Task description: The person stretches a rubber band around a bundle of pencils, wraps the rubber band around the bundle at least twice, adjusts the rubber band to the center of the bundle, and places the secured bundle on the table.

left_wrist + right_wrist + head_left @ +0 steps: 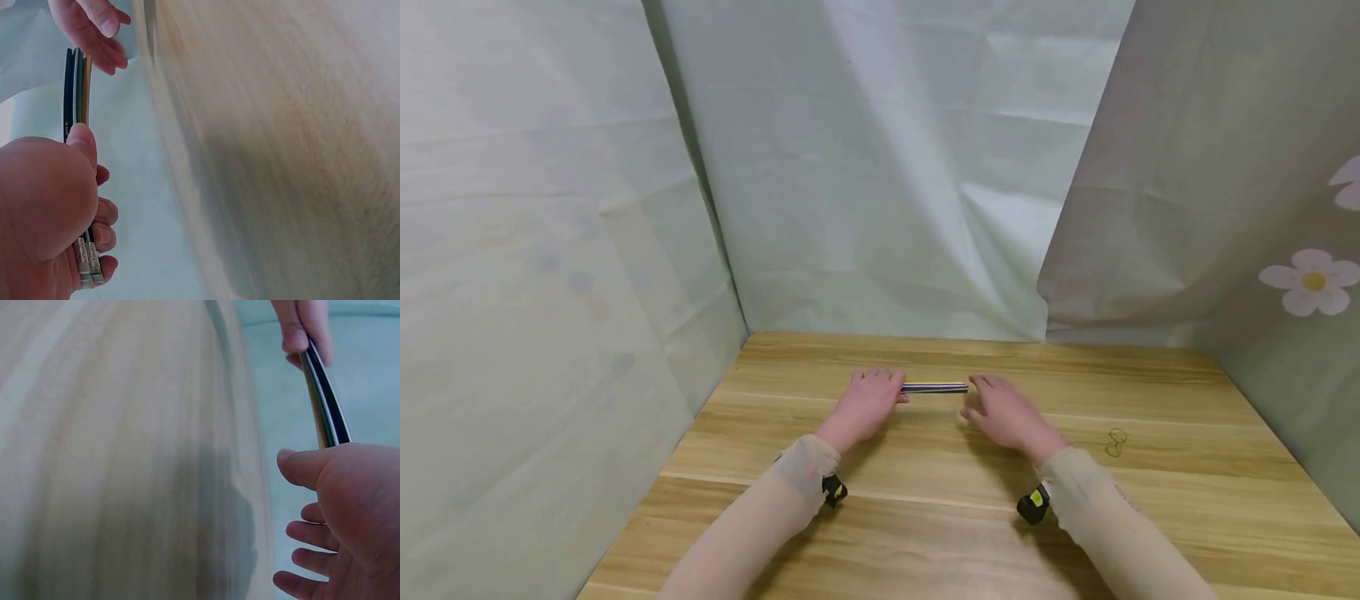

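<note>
A bundle of several pencils (pixel 935 387) lies level in the grip of my left hand (pixel 867 406), above the wooden table. Dark, pale, green and yellow-orange sides show on the pencils (pixel 76 94) in the left wrist view. Silvery metal ferrules (pixel 87 257) stick out at the little-finger side of that hand. My right hand (pixel 1009 415) is by the bundle's free right end, holding nothing, its thumb and fingers spread apart. In the right wrist view, the palm hides the near tip of the pencils (pixel 325 400), so contact there cannot be told.
Two thin yellowish loops, like rubber bands (pixel 1116 442), lie on the table (pixel 925 550) to the right of my right hand. Pale cloth walls (pixel 880 208) rise at the back and both sides. Flowers (pixel 1311 282) are printed on the right one.
</note>
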The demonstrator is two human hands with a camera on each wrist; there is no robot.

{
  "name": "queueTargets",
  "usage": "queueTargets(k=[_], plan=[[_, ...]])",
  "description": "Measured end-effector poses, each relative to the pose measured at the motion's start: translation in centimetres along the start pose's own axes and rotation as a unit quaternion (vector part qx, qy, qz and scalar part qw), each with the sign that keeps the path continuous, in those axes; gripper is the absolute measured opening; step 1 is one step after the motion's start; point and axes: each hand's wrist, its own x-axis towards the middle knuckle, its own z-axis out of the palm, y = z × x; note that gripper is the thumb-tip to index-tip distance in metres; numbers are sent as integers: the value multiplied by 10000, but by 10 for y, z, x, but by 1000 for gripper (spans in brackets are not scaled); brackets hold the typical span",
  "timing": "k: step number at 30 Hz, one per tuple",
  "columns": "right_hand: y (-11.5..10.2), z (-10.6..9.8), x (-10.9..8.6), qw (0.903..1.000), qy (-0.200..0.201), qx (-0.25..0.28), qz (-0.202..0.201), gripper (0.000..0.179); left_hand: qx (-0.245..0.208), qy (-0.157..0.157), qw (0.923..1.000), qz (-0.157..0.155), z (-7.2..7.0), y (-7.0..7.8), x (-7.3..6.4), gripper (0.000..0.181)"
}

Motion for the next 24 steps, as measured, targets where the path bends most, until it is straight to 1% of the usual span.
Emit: queueTargets(k=[5,12,15,19,22,24], plan=[[-6,7,1,9998,14,-136,-121,64,53,18,10000,-5,0,1,1,27],[-14,9,2,9999,-23,-97,30,66,59,-20,10000,25,2,2,2,25],[-19,5,0,9988,21,-479,9,67,51,-38,10000,35,2,3,3,23],[-25,0,-3,9927,103,-1194,-165,66,88,-45,9998,155,1,6,5,20],[-27,-2,-3,9915,162,-1272,-221,65,48,-90,9997,223,-1,9,6,18],[-25,-2,-3,9929,200,-1152,-216,65,-18,-91,9997,212,-3,9,5,17]])
